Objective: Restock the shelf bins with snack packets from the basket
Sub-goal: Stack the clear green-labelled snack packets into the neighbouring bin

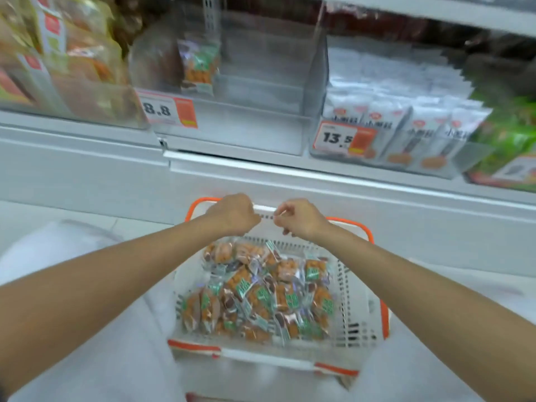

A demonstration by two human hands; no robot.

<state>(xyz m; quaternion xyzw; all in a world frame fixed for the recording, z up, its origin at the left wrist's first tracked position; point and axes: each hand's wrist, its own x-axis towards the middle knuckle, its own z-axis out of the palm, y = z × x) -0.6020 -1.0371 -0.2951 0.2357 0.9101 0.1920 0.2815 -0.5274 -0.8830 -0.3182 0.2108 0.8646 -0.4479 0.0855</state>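
Left hand (232, 214) and right hand (301, 217), side by side, clamp the far handle of the white orange-trimmed plastic basket (348, 288); best hold it level below the near-empty clear plastic bin (232, 132).

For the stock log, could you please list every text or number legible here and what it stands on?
"8.8": left price tag on the nearly empty clear bin.
"13.5": right price tag on the right bin.
Too blurred to read: characters on the white packets, labels on the snack packets in the basket.
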